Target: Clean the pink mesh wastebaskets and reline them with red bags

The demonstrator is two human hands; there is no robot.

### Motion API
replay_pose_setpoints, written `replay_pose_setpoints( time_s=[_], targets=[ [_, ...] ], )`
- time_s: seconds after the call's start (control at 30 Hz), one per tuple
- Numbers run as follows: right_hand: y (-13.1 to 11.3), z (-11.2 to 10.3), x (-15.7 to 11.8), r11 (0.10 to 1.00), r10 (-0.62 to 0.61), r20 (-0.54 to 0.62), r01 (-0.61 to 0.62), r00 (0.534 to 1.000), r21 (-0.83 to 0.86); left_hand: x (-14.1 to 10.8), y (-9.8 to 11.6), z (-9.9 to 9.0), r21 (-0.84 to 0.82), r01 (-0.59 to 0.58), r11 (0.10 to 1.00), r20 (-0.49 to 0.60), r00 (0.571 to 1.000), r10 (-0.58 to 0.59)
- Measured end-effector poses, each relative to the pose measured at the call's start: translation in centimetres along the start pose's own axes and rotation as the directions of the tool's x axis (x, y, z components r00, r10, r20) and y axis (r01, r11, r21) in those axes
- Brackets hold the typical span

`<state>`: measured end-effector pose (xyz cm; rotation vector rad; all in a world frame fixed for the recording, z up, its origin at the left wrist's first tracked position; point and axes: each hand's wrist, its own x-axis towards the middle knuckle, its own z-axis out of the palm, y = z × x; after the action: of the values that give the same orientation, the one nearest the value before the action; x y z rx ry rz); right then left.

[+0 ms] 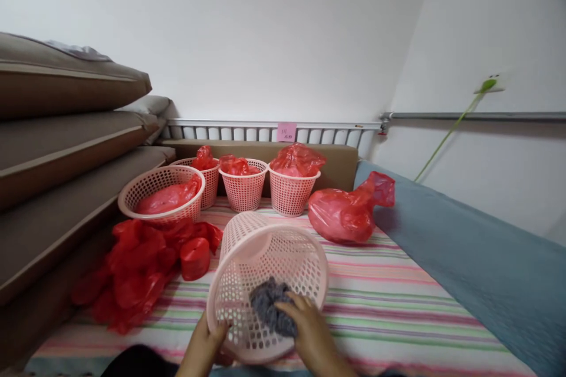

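A pink perforated plastic basket (pixel 267 235) lies tilted on the striped sheet, its mouth facing me. With my left hand (pixel 206 341) I grip its rim at the lower left, thumb over the edge. Inside the basket, my right hand (pixel 307 324) is closed on a crumpled dark grey cloth (pixel 272 306) that rests against the inner wall. Part of the cloth is covered by my fingers. To the left of the basket lie a roll of red plastic bags (pixel 195 259) and a loose heap of red plastic bags (pixel 137 271).
Several pink baskets (pixel 244 191) with red bags in them stand along the back. A filled, tied red bag (pixel 342 215) sits at the right on the striped sheet (pixel 398 306). Brown cushions (pixel 66 129) are stacked at the left; a blue padded edge (pixel 460 253) runs along the right.
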<state>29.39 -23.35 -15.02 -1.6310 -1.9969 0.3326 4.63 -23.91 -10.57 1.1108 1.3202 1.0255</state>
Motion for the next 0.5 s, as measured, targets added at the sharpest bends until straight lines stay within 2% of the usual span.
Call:
replay_pose_setpoints(
  time_s=[0.1,0.2,0.33,0.4,0.5],
  targets=[
    [-0.9,-3.7,0.9,0.933,0.115,-0.147,-0.056,0.982,0.356,1.1,2.5,-0.9,-0.009,0.018,1.000,-0.001,1.000,-0.018],
    [-2.2,-7.9,1.5,0.741,0.270,-0.225,-0.053,0.936,0.669,2.1,5.5,-1.8,-0.024,0.045,0.999,0.022,0.999,-0.044],
    [-4.3,-11.9,1.2,0.443,0.499,-0.182,-0.069,0.847,0.894,2.9,8.9,-2.7,-0.034,0.127,0.991,0.148,0.982,-0.121],
    [-5.0,-12.6,0.9,0.315,0.546,-0.130,-0.059,0.828,0.947,3.0,9.8,-2.8,-0.037,0.170,0.985,0.188,0.969,-0.160],
    [-5.6,-12.8,0.9,0.205,0.571,-0.070,-0.059,0.818,0.977,2.8,10.5,-2.7,-0.060,0.218,0.974,0.226,0.953,-0.199]
  ],
)
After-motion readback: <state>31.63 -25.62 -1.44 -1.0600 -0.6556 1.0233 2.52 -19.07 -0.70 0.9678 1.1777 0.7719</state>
